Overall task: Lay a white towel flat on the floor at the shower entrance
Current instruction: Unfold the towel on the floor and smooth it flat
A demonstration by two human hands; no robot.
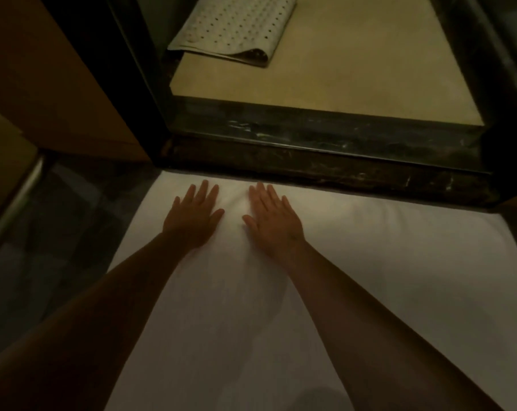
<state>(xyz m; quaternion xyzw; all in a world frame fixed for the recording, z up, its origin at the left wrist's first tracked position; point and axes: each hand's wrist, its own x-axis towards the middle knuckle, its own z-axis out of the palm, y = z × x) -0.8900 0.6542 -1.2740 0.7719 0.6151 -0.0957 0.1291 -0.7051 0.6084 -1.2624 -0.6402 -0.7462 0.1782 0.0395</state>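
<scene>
Open towel near and right; raised curb blocks far side.
Dark stone curb (325, 164) runs along the white towel (370, 262) far edge. Brown wall (58, 84) and a metal rail (17, 203) close the left. Beyond the curb, shower floor (355, 69) bare except the folded perforated mat (233, 28), far left.

The towel (355, 262) was plain white; the shower floor (355, 69) was beige; the folded mat (236, 25) was pale grey with dotted holes; the threshold (310, 164) was dark, white-veined marble.
</scene>
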